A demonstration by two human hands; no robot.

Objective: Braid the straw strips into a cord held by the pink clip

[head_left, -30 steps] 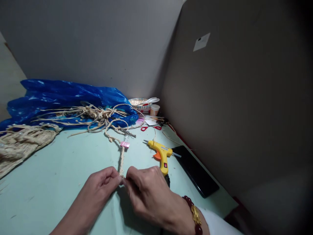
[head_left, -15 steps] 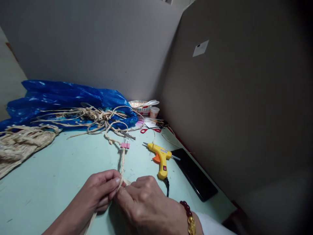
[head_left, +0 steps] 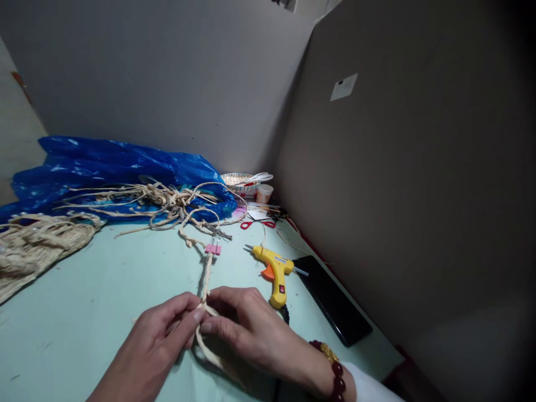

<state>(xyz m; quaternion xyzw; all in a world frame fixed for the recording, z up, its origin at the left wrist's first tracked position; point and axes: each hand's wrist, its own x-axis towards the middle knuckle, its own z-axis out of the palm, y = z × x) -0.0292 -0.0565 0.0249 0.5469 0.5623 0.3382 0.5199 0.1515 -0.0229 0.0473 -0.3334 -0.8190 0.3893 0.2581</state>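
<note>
A pale braided fibre cord (head_left: 206,276) runs from a pink binder clip (head_left: 213,249) toward me. At its near end, my left hand (head_left: 163,329) pinches the strands between thumb and forefinger. My right hand (head_left: 251,329) meets it from the right, its thumb and fingers closed on a strand (head_left: 205,349) that loops down below the braid. The fingertips partly hide where the strands cross. On my right wrist sits a dark red bead bracelet (head_left: 337,379) with a gold charm.
A yellow glue gun (head_left: 276,271) and a black phone-like slab (head_left: 335,301) lie to the right. Behind are red-handled scissors (head_left: 257,224), a paper cup (head_left: 264,194), a basket (head_left: 238,181) and loose fibre (head_left: 163,195) on a blue plastic bag (head_left: 113,162). Woven fibre work (head_left: 46,245) lies left.
My right hand has rolled over, so its thumb now shows on top. A strand loop has come out below the braid. The clip and braid have shifted slightly left.
</note>
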